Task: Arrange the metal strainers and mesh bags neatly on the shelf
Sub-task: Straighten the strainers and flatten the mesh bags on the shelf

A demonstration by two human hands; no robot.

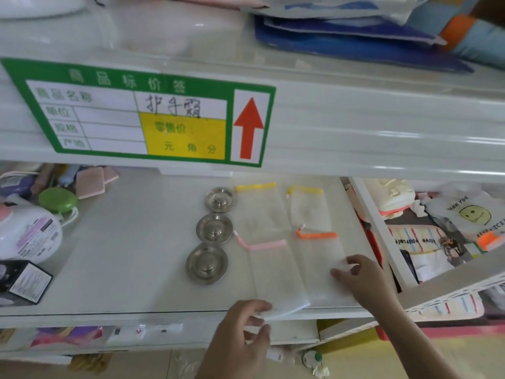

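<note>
My left hand pinches the pink bag's near edge. Right hand – fingers loose, flat on the orange bag. Strainers sit just left of the bags.

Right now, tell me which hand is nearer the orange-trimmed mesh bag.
Right. The right hand rests on the near end of the orange-trimmed mesh bag. The left hand is at the shelf's front edge, on the pink-trimmed mesh bag beside it.

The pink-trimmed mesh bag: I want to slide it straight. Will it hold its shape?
Probably not. The pink-trimmed mesh bag looks thin, see-through and flat, so likely floppy and light. Its near end overhangs the shelf edge at the left hand, so pushing may bunch it.
</note>
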